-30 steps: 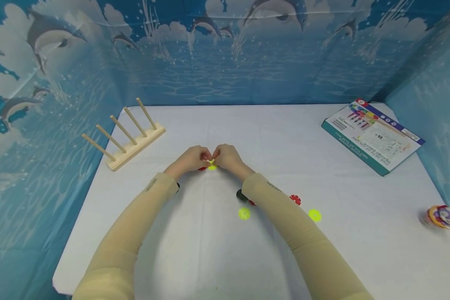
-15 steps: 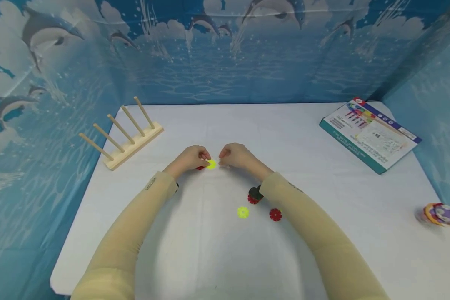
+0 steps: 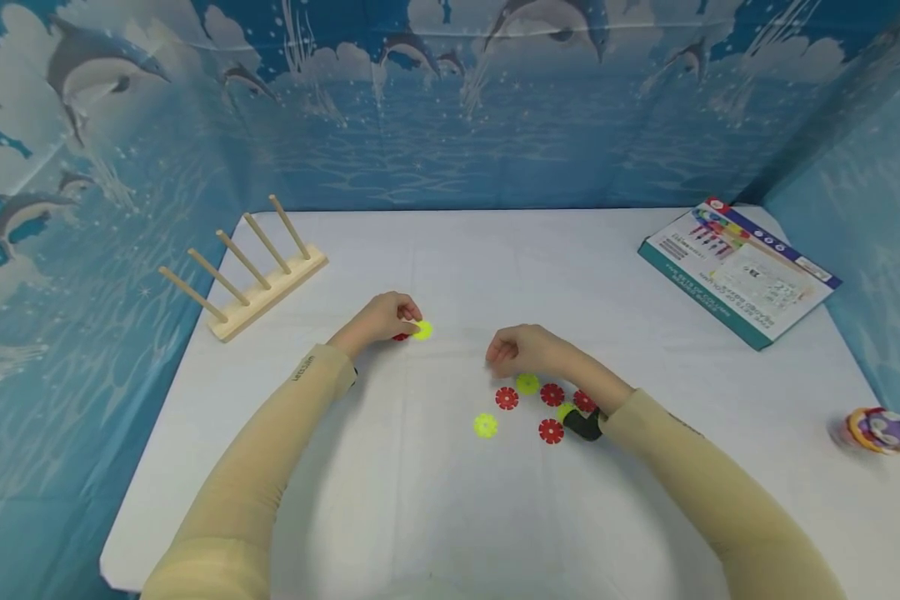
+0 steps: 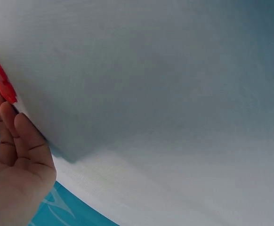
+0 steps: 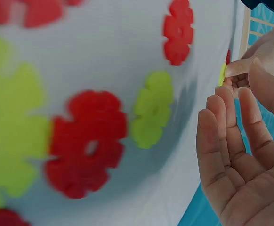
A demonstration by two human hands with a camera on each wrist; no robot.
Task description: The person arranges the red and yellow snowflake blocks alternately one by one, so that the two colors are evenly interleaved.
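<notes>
Blue dolphin-print drapes (image 3: 450, 158) hang behind and beside a white table (image 3: 390, 508).

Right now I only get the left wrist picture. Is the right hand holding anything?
Observer: No. In the right wrist view I see nothing held in the right hand.
Operator: Okay! Which flower piece is closest to it?
Observer: In the head view, a yellow flower piece shows right at its lower edge.
Operator: Cool. And what's over at the far left of the table?
Observer: A wooden rack with five pegs.
</notes>
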